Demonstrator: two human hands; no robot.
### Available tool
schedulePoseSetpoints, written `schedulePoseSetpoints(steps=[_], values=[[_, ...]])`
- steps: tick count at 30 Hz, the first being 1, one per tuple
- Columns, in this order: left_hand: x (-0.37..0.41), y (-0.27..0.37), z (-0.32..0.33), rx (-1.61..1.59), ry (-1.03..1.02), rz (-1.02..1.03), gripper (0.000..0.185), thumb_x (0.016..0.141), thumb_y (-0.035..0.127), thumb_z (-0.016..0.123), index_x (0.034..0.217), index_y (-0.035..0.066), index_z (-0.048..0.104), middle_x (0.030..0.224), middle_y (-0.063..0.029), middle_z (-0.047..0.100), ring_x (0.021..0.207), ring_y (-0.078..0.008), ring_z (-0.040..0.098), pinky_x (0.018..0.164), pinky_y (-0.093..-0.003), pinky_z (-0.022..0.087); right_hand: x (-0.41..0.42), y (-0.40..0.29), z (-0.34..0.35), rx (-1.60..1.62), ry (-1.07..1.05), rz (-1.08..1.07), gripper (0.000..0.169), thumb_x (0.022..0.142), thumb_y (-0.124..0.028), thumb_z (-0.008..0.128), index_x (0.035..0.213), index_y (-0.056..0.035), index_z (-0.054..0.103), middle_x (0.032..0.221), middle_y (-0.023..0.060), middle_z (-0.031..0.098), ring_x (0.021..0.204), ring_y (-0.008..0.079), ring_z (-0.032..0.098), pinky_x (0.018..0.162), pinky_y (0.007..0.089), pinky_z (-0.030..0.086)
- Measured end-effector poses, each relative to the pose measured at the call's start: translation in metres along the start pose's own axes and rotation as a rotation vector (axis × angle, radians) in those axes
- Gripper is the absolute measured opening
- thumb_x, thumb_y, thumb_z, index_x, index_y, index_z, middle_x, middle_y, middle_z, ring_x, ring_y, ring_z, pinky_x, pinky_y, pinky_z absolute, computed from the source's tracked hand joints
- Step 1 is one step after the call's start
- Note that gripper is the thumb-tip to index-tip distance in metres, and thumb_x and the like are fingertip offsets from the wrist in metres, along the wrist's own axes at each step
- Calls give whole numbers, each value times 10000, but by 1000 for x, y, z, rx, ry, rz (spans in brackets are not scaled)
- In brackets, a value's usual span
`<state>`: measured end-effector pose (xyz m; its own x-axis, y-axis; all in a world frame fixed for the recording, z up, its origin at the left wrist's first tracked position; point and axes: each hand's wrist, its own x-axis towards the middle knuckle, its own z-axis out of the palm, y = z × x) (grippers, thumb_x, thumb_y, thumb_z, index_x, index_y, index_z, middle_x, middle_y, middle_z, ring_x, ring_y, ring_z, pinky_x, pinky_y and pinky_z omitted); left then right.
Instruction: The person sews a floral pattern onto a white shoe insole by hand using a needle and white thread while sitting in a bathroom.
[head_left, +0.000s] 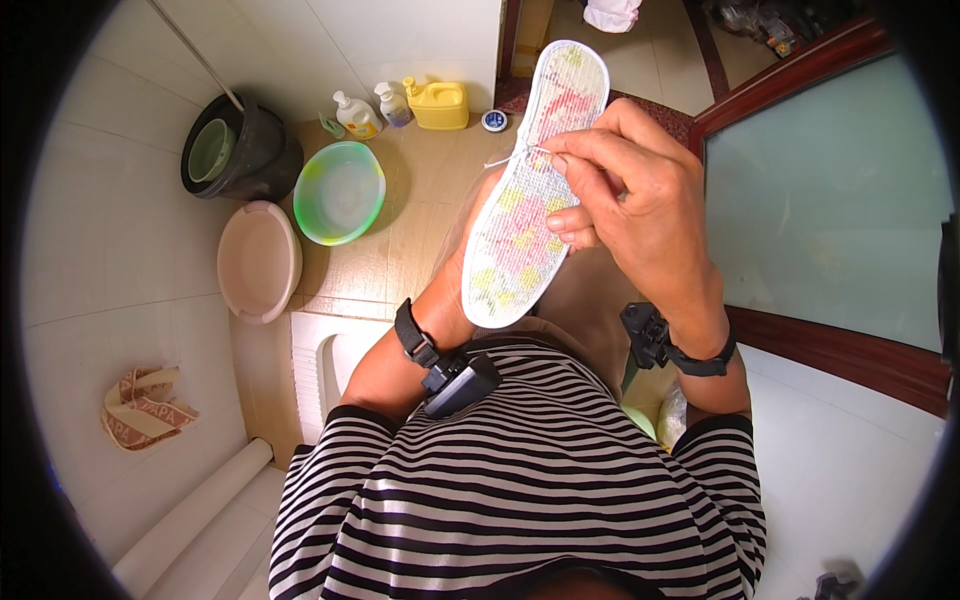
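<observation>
An embroidered shoe insole (517, 232) with a white edge and pink, yellow and green floral stitching is held up in front of me, tilted. My left hand (486, 187) grips it from behind, so most of its fingers are hidden. On the insole's face, near its narrow middle, the thumb and forefinger of my right hand (630, 172) pinch at a pale thread (510, 159). The thread's loose end sticks out past the left edge. Whether a needle is between those fingertips cannot be made out. The other right fingers curl by the insole's right edge.
Left are a green basin (340, 193), a pink basin (260, 262) and a black bucket (281, 157). Pump bottles (358, 118) and a yellow jug (439, 105) line the wall. A squat toilet (307, 360) lies below; a frosted-glass door (817, 202) stands right.
</observation>
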<state>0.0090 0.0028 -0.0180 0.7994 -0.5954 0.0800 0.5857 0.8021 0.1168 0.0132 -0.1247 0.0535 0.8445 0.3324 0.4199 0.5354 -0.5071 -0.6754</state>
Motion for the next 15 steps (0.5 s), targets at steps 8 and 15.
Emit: schedulePoseSetpoints(steps=[8,15], values=[[6,-2,-9,32,37,27,200,937,274,404,993,123,524,827,-2,514,582,-130,413,570,-277,348,2,-4,-6,165,-45,98,139,800,102,548,909,63,625,778,52,528,585,136,628,447,202,502],[11,2,3,499,242,212,244,913,352,522,970,117,552,815,34,532,660,-67,468,617,-221,399,2,5,-20,159,-27,-1,72,778,50,610,840,37,646,714,31,533,587,92,560,505,214,456]])
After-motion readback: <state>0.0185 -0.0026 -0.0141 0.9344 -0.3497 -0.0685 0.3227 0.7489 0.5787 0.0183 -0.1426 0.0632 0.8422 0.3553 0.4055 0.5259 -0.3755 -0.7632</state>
